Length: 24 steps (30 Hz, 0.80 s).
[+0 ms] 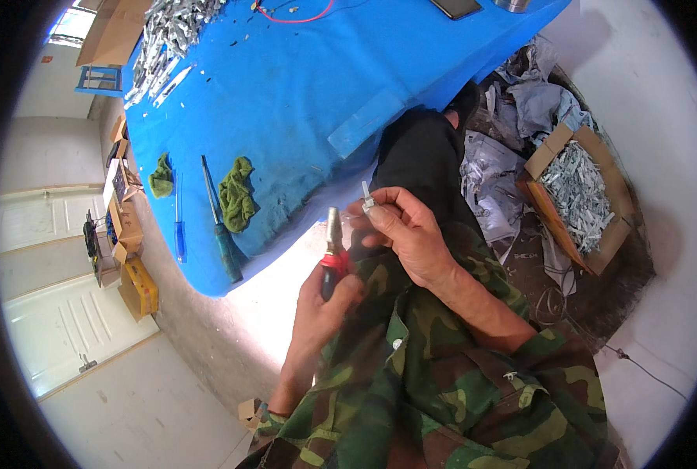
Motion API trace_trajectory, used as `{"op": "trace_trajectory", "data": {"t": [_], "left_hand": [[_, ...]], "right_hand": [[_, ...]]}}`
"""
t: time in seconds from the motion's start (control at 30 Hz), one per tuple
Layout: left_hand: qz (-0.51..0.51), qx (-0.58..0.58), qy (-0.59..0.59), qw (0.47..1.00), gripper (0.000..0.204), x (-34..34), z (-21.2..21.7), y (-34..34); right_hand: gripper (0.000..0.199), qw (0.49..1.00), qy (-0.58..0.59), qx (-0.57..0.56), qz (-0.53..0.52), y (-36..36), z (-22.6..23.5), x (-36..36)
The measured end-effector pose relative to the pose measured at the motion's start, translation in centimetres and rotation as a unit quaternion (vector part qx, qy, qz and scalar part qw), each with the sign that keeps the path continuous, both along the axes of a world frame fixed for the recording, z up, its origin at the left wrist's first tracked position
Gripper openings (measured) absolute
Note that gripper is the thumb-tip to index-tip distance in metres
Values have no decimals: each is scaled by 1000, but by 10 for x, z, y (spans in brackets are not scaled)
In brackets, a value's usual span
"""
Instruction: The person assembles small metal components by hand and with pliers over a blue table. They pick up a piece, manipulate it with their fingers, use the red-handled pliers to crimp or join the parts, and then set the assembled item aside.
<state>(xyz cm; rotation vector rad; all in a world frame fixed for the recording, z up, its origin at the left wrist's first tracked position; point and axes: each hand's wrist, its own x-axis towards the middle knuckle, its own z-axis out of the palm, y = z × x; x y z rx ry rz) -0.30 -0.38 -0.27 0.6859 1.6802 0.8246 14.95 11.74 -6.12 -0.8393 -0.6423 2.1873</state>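
My left hand [321, 305] is closed round the red-and-black handles of a pair of pliers [333, 242], whose metal jaws point up and away from me. Just to the right, my right hand [411, 234] pinches a small whitish part [368, 199] between thumb and fingers. A thin pale stem sticks up from that part; its exact kind is too small to make out. The plier jaws and the small part are apart. Both hands hover above my lap, in front of the table's near edge.
On the blue-covered table [301, 78] lie a pile of metal pieces [168, 47], a green-handled screwdriver [222, 234], a blue-handled screwdriver [179, 234] and two green cloths [237, 195]. At the right, a cardboard box [555, 215] holds many metal pieces beside grey plastic bags [493, 184].
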Motion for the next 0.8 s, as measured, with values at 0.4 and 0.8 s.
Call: {"op": "trace_trajectory", "data": {"t": [0.4,0.8], "left_hand": [[-131,148,392,898,48,-1,-15,6],[-155,135,547,812,62,-5,-17,12]], "right_hand": [[23,997,-51,56,-30,-4,7,-3],[24,996,-48,70,-24,-7,5,-4]]}}
